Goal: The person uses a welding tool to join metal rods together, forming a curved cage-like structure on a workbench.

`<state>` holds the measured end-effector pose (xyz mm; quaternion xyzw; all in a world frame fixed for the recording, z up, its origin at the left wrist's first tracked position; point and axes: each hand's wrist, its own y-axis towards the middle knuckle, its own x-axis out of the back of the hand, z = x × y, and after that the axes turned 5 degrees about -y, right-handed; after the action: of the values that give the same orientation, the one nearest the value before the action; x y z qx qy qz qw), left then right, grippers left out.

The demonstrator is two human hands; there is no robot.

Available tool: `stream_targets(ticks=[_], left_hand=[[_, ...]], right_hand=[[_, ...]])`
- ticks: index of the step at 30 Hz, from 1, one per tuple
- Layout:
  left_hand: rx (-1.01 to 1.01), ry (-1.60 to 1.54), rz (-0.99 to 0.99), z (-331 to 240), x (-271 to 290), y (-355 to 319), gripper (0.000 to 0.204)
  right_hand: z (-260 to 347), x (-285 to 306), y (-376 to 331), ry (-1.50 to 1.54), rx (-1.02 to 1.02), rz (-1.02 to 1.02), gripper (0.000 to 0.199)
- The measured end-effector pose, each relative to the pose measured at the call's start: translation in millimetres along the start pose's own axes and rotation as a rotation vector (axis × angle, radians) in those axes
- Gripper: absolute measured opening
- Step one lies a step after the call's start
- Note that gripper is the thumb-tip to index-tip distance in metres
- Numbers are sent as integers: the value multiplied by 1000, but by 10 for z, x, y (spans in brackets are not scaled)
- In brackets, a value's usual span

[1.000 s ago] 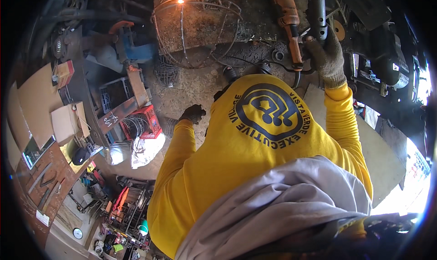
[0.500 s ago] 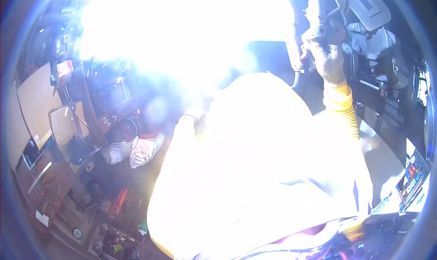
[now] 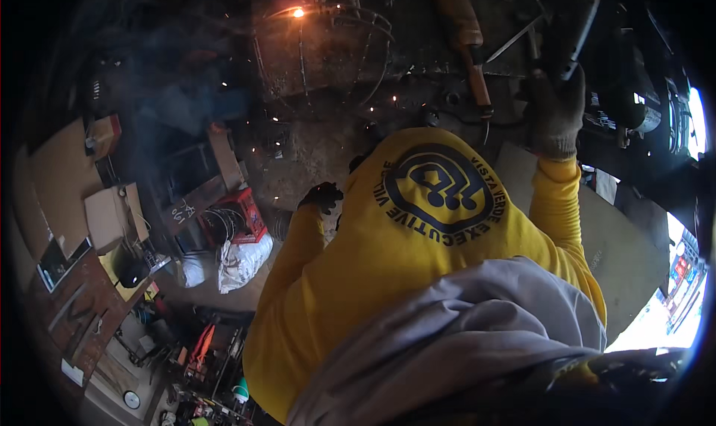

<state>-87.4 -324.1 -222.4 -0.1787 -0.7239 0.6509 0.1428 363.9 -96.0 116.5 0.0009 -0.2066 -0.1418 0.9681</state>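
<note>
A glowing orange spot (image 3: 299, 13) burns on a round wire frame (image 3: 302, 57) at the top, with sparks scattered below it. My left hand (image 3: 322, 196), in a dark glove, lies well below the frame beside my yellow shirt; its fingers are too dark to read. At the upper right my right hand (image 3: 556, 120), in a knitted glove, is closed round a dark object with a pale straight edge (image 3: 584, 35), whose kind I cannot make out. An orange-brown handled tool (image 3: 477, 76) with a dark cable at its lower end lies left of that hand.
Cardboard boxes (image 3: 63, 184) stand at the left, by a red crate (image 3: 242, 213) and a white sack (image 3: 245, 262). Tools and clutter (image 3: 216, 359) fill the lower left. A large pale sheet (image 3: 623, 240) is at the right. Smoke hangs at the upper left.
The blinding white glare has gone, leaving a small glowing spot on the wire frame, which now shows. My right hand has shifted slightly right and down.
</note>
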Motion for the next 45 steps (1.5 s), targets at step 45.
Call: stream_targets(ticks=[45], left_hand=[[-466, 1034, 88, 259, 372, 117, 22]], right_hand=[[-1580, 2038, 840, -508, -81, -1278, 49]])
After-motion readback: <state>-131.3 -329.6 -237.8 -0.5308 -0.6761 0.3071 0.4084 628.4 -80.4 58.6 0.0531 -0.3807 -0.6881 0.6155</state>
